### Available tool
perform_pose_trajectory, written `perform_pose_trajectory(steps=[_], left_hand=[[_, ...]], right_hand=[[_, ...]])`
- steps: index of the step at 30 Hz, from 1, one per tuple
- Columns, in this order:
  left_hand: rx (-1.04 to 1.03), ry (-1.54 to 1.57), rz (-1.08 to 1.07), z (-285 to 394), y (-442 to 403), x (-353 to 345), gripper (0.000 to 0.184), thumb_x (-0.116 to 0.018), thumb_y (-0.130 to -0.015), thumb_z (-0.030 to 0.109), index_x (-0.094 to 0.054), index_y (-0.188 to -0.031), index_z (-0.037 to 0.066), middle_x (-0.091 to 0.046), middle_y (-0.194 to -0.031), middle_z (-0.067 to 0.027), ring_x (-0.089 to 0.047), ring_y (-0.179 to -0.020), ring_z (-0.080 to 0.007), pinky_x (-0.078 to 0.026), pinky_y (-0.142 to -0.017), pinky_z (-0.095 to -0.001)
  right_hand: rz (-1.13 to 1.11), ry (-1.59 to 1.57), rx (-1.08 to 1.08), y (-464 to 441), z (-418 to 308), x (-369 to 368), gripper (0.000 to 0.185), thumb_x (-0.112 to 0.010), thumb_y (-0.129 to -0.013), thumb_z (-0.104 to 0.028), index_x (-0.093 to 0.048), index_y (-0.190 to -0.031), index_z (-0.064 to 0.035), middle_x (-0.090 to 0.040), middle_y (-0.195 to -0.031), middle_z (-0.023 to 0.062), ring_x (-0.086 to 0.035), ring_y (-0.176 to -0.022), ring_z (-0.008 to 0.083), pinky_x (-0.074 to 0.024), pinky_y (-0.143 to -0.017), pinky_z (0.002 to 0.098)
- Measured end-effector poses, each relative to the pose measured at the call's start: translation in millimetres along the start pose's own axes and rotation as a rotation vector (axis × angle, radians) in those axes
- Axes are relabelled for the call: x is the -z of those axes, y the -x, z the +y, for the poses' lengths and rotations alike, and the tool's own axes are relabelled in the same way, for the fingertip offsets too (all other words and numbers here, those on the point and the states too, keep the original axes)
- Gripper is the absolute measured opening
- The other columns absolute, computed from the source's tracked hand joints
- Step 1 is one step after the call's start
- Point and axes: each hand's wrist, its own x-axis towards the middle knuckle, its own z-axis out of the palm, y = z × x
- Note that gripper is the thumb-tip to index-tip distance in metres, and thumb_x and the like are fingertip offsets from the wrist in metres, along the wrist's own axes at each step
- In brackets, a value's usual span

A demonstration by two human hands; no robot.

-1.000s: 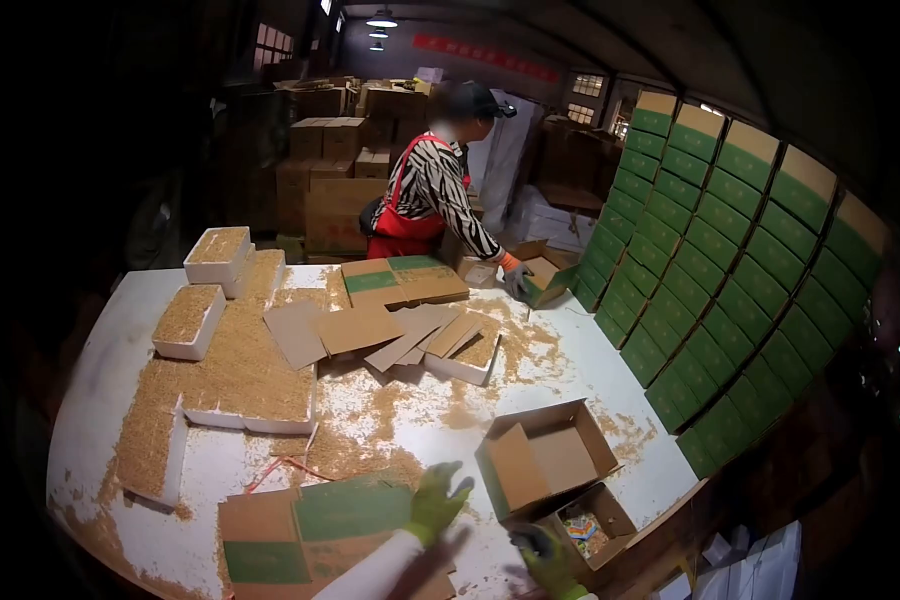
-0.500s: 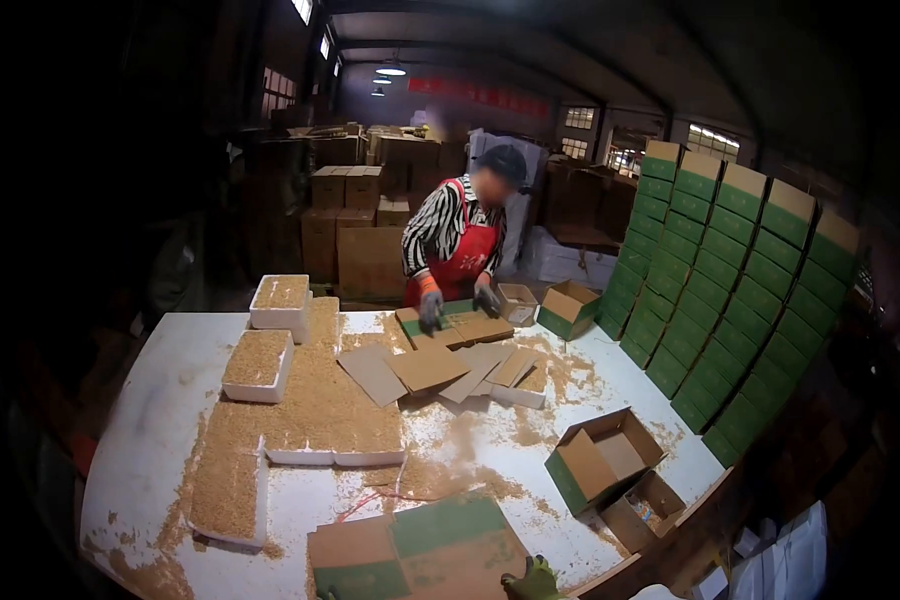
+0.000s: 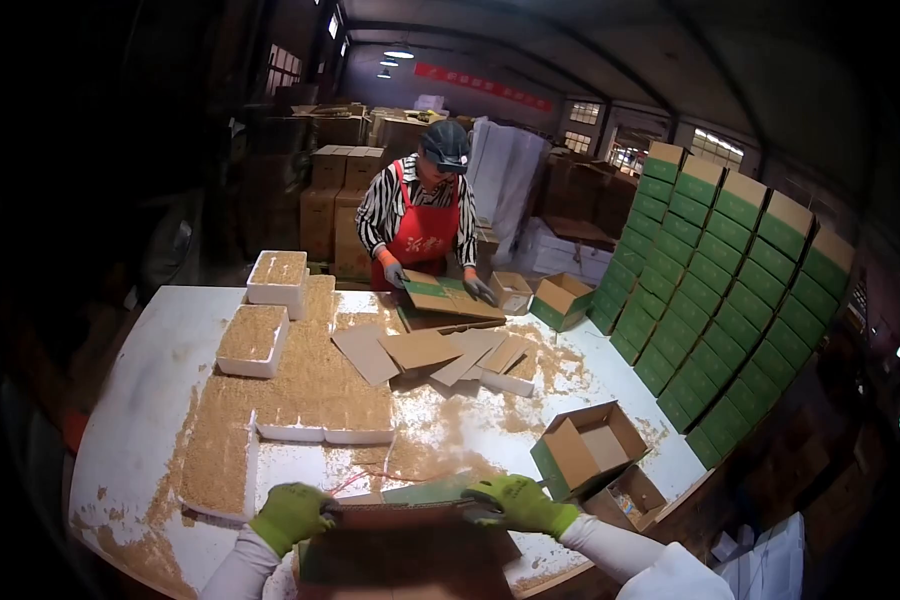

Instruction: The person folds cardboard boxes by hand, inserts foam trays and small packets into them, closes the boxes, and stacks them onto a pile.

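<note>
A flattened cardboard box (image 3: 405,555) with a green-printed strip stands tilted at the near edge of the table, its dark brown side towards me. My left hand (image 3: 292,512), in a green glove, is closed on the box's upper left edge. At the upper right edge, my right hand (image 3: 520,503) grips the same box with its fingers bent over it. The lower part of the box runs out of view. Just to the right stands an open green-and-brown carton (image 3: 555,470), and beside it a small open box (image 3: 635,495) with small items inside.
White foam trays filled with tan grains (image 3: 255,335) cover the table's left. Loose cardboard sheets (image 3: 420,350) lie mid-table. Opposite, a co-worker in a red apron (image 3: 420,230) handles flat cartons (image 3: 450,300). Stacked green cartons (image 3: 710,290) rise at the right.
My left hand has come into view onto the flat box, and my right hand has moved up. The box is now tilted up. The co-worker has raised a carton's edge.
</note>
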Motion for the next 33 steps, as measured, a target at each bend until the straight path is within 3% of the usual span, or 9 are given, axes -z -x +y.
perform_pose_trajectory(steps=[9, 13, 20, 23, 25, 28, 30, 32, 33], left_hand=[[-0.239, -0.274, 0.722, 125.5, -4.7, -80.7, 0.059, -0.076, -0.074, 0.023, -0.060, -0.129, 0.011, -0.049, -0.146, -0.0136, -0.040, -0.137, -0.0414, -0.031, -0.112, -0.0601], [-0.258, 0.020, 0.846, 142.2, 11.3, -67.1, 0.026, -0.075, -0.073, 0.024, -0.067, -0.096, 0.013, -0.066, -0.108, -0.0026, -0.059, -0.113, -0.0287, -0.038, -0.104, -0.0564], [-0.726, 0.611, 0.441, 149.8, 60.0, -35.4, 0.047, -0.068, -0.087, 0.020, -0.060, -0.131, 0.008, -0.058, -0.136, -0.0138, -0.054, -0.128, -0.0312, -0.042, -0.106, -0.0468], [-0.208, 1.063, 0.769, 23.8, 55.2, -112.4, 0.051, -0.068, -0.087, 0.018, -0.056, -0.133, 0.001, -0.057, -0.135, -0.0205, -0.058, -0.122, -0.0320, -0.048, -0.099, -0.0427], [-0.346, 0.337, 0.687, 34.3, 30.5, -96.2, 0.053, -0.070, -0.083, 0.020, -0.057, -0.132, 0.004, -0.058, -0.135, -0.0164, -0.053, -0.126, -0.0312, -0.042, -0.108, -0.0452], [-0.372, -0.173, 0.061, 68.4, 0.1, -99.5, 0.045, -0.072, -0.080, 0.030, -0.066, -0.121, 0.012, -0.060, -0.131, -0.0118, -0.050, -0.128, -0.0318, -0.034, -0.113, -0.0496], [-0.352, -0.011, 0.387, 61.2, 1.5, -105.3, 0.042, -0.071, -0.081, 0.030, -0.067, -0.119, 0.013, -0.061, -0.130, -0.0107, -0.051, -0.127, -0.0323, -0.036, -0.111, -0.0491], [-0.269, 0.078, 0.522, 53.2, 5.7, -119.4, 0.039, -0.068, -0.084, 0.032, -0.068, -0.119, 0.014, -0.062, -0.130, -0.0097, -0.052, -0.125, -0.0314, -0.033, -0.113, -0.0492], [-0.221, 0.145, 0.520, 57.9, 3.5, -117.5, 0.039, -0.068, -0.084, 0.030, -0.068, -0.119, 0.013, -0.061, -0.130, -0.0097, -0.052, -0.126, -0.0313, -0.034, -0.112, -0.0486]], right_hand=[[-0.261, -0.123, -0.119, -85.7, 46.7, 5.8, 0.056, -0.067, -0.086, -0.047, -0.055, -0.135, -0.0224, -0.069, -0.115, 0.0128, -0.067, -0.103, 0.0328, -0.0520, -0.091, 0.0432], [-0.063, -0.080, 0.044, -119.2, 28.2, 7.6, 0.040, -0.077, -0.077, -0.043, -0.072, -0.107, -0.0164, -0.072, -0.094, 0.0115, -0.068, -0.087, 0.0337, -0.0530, -0.077, 0.0424], [0.134, 0.081, 0.111, -132.6, -22.7, -39.2, 0.026, -0.073, -0.082, -0.041, -0.070, -0.095, -0.0177, -0.070, -0.084, 0.0098, -0.066, -0.077, 0.0333, -0.0498, -0.065, 0.0441], [0.264, 0.060, 0.143, -135.5, -15.6, -53.1, 0.027, -0.075, -0.082, -0.039, -0.070, -0.099, -0.0181, -0.070, -0.083, 0.0079, -0.066, -0.077, 0.0338, -0.0507, -0.066, 0.0441], [0.171, -0.016, 0.120, -145.5, -20.7, -49.1, 0.040, -0.078, -0.080, -0.032, -0.065, -0.113, -0.0132, -0.068, -0.103, 0.0120, -0.066, -0.090, 0.0348, -0.0525, -0.077, 0.0438], [0.355, -0.223, 0.329, -121.8, -30.3, -11.1, 0.059, -0.080, -0.079, -0.022, -0.055, -0.130, -0.0066, -0.055, -0.129, 0.0177, -0.056, -0.118, 0.0359, -0.0474, -0.096, 0.0437], [0.499, -0.002, 0.141, -67.6, -16.4, 36.9, 0.070, -0.084, -0.073, -0.022, -0.052, -0.131, 0.0001, -0.057, -0.124, 0.0212, -0.054, -0.116, 0.0402, -0.0461, -0.099, 0.0461], [-0.081, -0.174, -0.056, -10.9, -11.9, 70.0, 0.085, -0.087, -0.068, -0.029, -0.047, -0.136, 0.0044, -0.058, -0.117, 0.0248, -0.057, -0.109, 0.0403, -0.0465, -0.097, 0.0471], [-0.140, -0.084, 0.231, 11.6, -14.6, 49.6, 0.088, -0.087, -0.068, -0.035, -0.048, -0.136, 0.0044, -0.058, -0.111, 0.0240, -0.058, -0.104, 0.0390, -0.0481, -0.094, 0.0468]])
